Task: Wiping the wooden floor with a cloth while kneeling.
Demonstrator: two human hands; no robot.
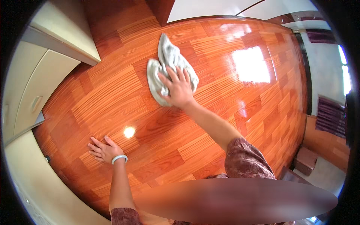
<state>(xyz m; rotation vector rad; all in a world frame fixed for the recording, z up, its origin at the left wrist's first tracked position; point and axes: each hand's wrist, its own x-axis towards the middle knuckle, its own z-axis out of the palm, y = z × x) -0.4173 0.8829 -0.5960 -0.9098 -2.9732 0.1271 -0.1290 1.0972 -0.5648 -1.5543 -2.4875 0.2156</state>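
Note:
My right hand (180,90) lies spread on a crumpled pale grey cloth (171,56), pressing it against the glossy reddish wood floor (157,132). The cloth reaches past my fingers in two folded lobes, and its part under the palm is hidden. Lower left, my left hand (108,150) rests on the floorboards with its fingers apart and nothing in it. A pale bangle (119,159) circles that wrist.
Cream cabinets (42,92) line the left side, with a corner jutting out at the upper left. White panels (202,11) stand at the top. A brown box (306,160) and purple curtains (330,116) are at the right.

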